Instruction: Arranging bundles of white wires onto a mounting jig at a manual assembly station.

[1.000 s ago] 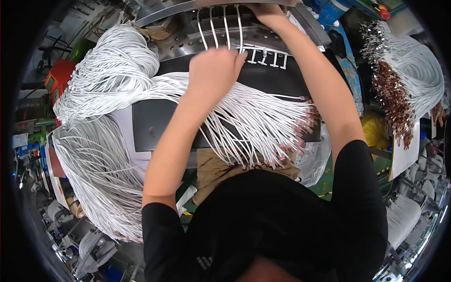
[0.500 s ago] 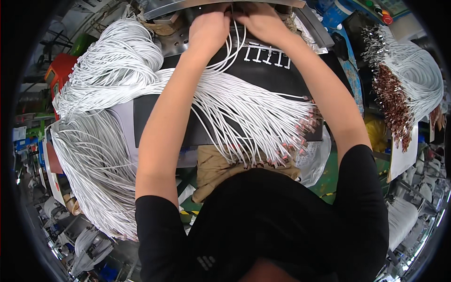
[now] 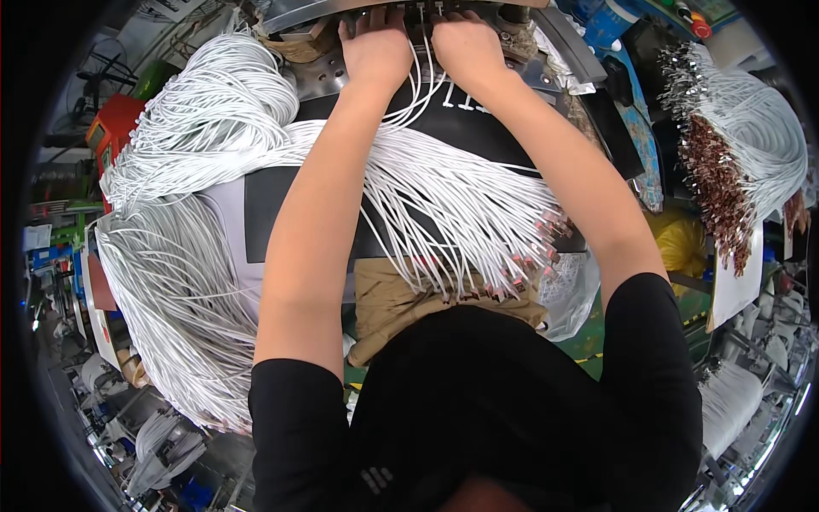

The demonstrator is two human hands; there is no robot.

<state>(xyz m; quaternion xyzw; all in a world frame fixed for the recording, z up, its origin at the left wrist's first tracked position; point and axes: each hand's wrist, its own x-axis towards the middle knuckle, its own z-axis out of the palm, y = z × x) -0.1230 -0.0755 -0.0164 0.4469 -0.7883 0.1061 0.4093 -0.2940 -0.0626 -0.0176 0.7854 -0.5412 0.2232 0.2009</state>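
At the top of the head view, both hands reach to the metal front of a machine (image 3: 409, 10). My left hand (image 3: 378, 53) has its fingers apart, stretched over the dark metal parts there. Across a narrow gap, my right hand (image 3: 467, 51) rests on the same parts, fingers forward and their tips partly hidden. Between the hands, a few white cables (image 3: 415, 96) run up into the machine. They come from a big bundle of white cables (image 3: 452, 188) lying over a black board (image 3: 281, 209), its copper-coloured ends toward me. A white branched plastic piece (image 3: 465, 101) lies partly under my right forearm.
Coiled white cables (image 3: 213, 102) are heaped at the left, with another bundle (image 3: 179, 316) hanging below. To the right hangs a bundle with metal and copper-coloured ends (image 3: 717, 171). Brown cloth (image 3: 384, 307) and a clear plastic bag (image 3: 570, 299) lie near my body.
My hands have moved apart from close together at the cables and now lie against the machine's metal parts. My right forearm has shifted left, covering more of the branched plastic piece.
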